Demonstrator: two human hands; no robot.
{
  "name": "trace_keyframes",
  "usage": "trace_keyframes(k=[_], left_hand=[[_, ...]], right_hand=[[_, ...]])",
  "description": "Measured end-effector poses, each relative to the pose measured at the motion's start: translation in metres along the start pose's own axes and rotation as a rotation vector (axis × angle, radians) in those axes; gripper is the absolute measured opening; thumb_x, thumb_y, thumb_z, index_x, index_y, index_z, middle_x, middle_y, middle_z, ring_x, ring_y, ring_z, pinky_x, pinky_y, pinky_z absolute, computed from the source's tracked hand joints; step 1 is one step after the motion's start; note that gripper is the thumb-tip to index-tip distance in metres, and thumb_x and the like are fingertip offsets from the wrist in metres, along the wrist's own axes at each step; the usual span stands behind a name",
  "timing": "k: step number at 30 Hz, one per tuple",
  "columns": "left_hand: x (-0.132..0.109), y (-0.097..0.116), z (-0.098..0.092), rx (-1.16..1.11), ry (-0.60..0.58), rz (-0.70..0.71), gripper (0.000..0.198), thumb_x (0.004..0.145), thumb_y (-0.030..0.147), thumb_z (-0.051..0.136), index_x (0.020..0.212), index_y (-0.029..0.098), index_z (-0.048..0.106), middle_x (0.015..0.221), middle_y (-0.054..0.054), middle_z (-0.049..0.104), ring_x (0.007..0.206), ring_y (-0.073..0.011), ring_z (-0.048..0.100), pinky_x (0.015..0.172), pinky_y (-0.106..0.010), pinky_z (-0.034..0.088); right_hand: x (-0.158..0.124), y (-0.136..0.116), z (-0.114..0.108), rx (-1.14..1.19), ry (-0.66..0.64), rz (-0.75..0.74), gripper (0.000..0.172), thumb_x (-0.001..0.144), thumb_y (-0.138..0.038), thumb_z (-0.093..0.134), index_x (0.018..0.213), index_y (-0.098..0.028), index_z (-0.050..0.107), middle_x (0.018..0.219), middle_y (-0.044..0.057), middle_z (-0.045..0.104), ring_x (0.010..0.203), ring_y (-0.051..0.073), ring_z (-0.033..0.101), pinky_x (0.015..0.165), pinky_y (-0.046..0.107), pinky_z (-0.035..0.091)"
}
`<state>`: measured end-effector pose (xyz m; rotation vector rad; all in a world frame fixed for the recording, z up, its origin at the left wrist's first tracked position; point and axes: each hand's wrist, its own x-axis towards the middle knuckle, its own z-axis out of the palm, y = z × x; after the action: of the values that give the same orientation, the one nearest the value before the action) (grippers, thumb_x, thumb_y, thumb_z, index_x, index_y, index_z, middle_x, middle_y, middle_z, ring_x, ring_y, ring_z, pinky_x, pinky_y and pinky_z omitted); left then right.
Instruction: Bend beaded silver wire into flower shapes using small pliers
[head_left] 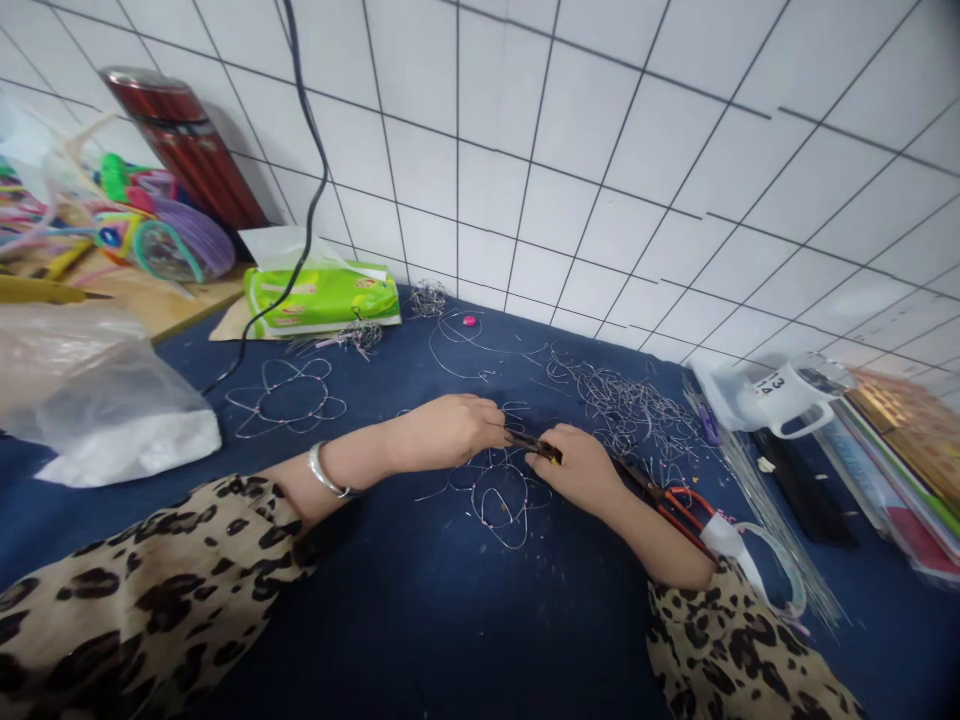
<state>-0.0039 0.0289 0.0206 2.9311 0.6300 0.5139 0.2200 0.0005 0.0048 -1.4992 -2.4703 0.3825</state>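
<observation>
The right hand (577, 470) is wrapped around dark pliers (529, 441); the left hand (459, 432) has fingertips pinched together at their tip, its hold too small to tell. Just below the fingers lies a beaded wire ring (499, 495); beyond, rightward, tangled wire (626, 398).

soft light on the wall tiles (495, 100) — blurred left edge, dark upper-right corner

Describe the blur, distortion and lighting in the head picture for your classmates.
Head view: stacked papers at right look smeared; the flask leans, probably lens distortion; the bracelet glints; the pliers look dark; the cloth darkens toward the bottom.
</observation>
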Motion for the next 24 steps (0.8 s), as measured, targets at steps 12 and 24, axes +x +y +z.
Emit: trace_keyframes(k=[12, 24], left_hand=[[-0.003, -0.005, 0.007, -0.217, -0.064, -0.020, 0.014, 0.085, 0.022, 0.052, 0.091, 0.021, 0.065, 0.081, -0.002, 0.066, 0.079, -0.0140, 0.060, 0.067, -0.024, 0.046], [-0.001, 0.001, 0.007, -0.408, -0.055, -0.050, 0.017, 0.086, 0.020, 0.050, 0.084, 0.019, 0.067, 0.081, -0.003, 0.066, 0.074, -0.0118, 0.060, 0.066, -0.023, 0.046]], right_hand=[[0.001, -0.001, -0.009, 0.154, -0.050, 0.024, 0.027, 0.077, -0.044, 0.054, 0.068, -0.018, 0.051, 0.068, -0.003, 0.048, 0.064, 0.010, 0.043, 0.057, 0.021, 0.027], [-0.002, 0.000, -0.016, 0.176, -0.192, 0.012, 0.025, 0.074, -0.044, 0.059, 0.071, -0.019, 0.057, 0.072, -0.003, 0.052, 0.063, 0.009, 0.045, 0.056, 0.021, 0.028]])
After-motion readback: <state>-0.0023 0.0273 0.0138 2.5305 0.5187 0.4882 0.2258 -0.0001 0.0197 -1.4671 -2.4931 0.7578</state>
